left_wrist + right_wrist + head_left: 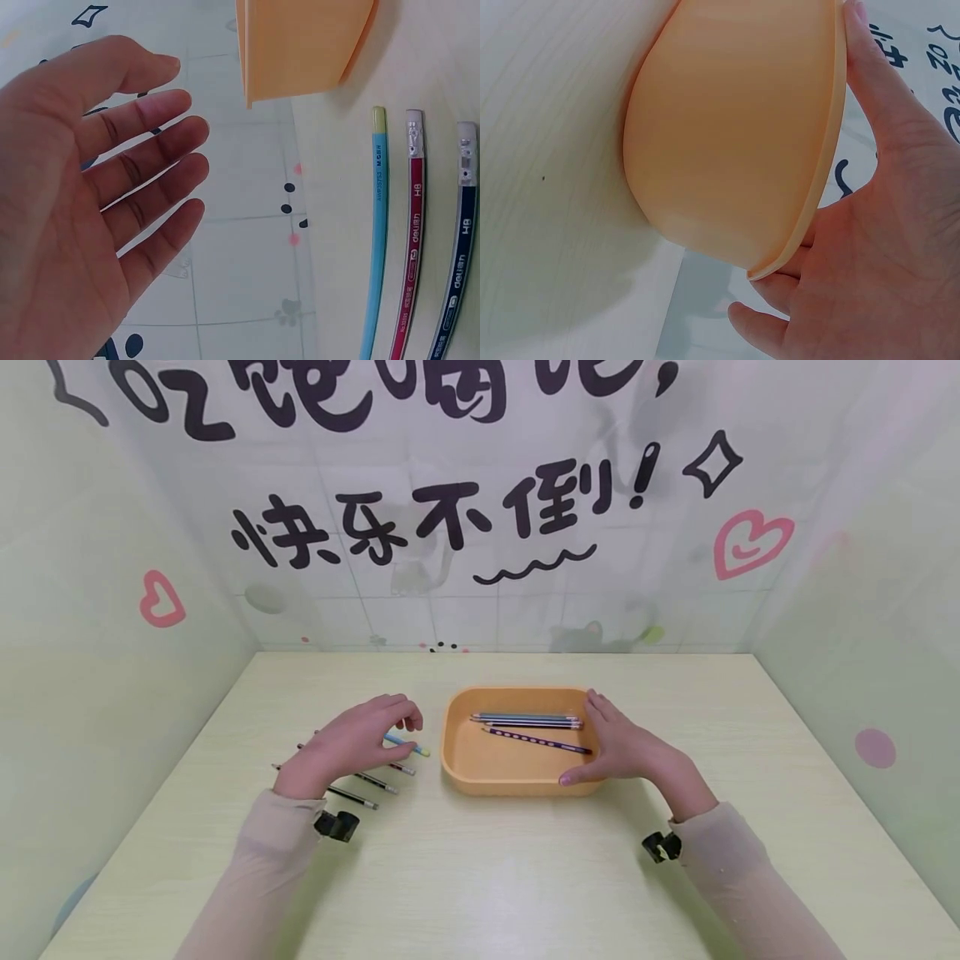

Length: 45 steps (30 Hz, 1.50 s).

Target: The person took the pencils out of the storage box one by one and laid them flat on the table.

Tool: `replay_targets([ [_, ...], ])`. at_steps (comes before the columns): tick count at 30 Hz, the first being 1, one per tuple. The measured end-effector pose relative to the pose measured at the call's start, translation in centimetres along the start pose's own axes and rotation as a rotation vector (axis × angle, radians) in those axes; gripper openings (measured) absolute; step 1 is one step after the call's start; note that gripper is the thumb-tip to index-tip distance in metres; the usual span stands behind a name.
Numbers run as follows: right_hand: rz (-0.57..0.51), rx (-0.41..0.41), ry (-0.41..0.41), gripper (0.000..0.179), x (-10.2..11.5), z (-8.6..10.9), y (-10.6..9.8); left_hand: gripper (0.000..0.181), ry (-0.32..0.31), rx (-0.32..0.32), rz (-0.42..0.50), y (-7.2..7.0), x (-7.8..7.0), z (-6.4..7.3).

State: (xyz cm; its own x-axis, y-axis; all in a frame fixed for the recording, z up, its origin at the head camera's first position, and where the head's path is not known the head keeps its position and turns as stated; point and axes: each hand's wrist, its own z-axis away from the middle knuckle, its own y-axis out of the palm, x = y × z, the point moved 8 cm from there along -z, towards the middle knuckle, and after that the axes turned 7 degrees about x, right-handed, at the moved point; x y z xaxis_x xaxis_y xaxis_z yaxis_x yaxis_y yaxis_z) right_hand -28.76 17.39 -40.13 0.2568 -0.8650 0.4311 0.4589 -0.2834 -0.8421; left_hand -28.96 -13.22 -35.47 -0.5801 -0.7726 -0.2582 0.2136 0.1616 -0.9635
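Note:
My left hand (348, 742) hovers over the left side of the table, fingers loosely bent and nothing in the palm. Below it lie several pencils, partly hidden by the hand. The left wrist view shows a light blue pencil (379, 217), a red pencil (411, 240) and a dark navy pencil (457, 255) side by side. My right hand (626, 747) rests on the right end of an orange tray (517, 788), thumb at the front rim and fingers spread toward the back corner. Inside the tray lie several pencils, including a dark purple pencil with pale spots (534, 741).
The pale wooden table (480, 877) meets a printed back wall (465, 610) with black lettering. Side walls rise at left and right. A black device (337, 825) sits at the left wrist and another black device (662, 846) at the right.

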Motion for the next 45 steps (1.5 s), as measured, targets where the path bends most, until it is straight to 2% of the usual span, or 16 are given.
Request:
replay_targets([
  [13, -0.019, 0.003, 0.000, 0.135, 0.1, 0.2, 0.0, 0.027, 0.045, -0.068, 0.044, 0.8, -1.3, -1.6],
  [20, -0.013, 0.003, 0.003, 0.135, 0.1, 0.2, 0.0, 0.029, 0.072, -0.053, 0.093, 1.5, -2.2, -2.4],
  [25, -0.012, 0.003, 0.011, 0.136, 0.1, 0.2, 0.0, 0.030, 0.067, -0.026, 0.120, 1.9, -2.7, -3.2],
  [30, -0.011, 0.002, 0.011, 0.135, 0.1, 0.2, 0.0, 0.031, 0.064, -0.011, 0.123, 2.2, -3.2, -4.0],
  [45, -0.005, 0.000, 0.018, 0.135, 0.1, 0.1, 0.0, 0.032, 0.123, 0.014, 0.147, 2.6, -4.3, -5.8],
])
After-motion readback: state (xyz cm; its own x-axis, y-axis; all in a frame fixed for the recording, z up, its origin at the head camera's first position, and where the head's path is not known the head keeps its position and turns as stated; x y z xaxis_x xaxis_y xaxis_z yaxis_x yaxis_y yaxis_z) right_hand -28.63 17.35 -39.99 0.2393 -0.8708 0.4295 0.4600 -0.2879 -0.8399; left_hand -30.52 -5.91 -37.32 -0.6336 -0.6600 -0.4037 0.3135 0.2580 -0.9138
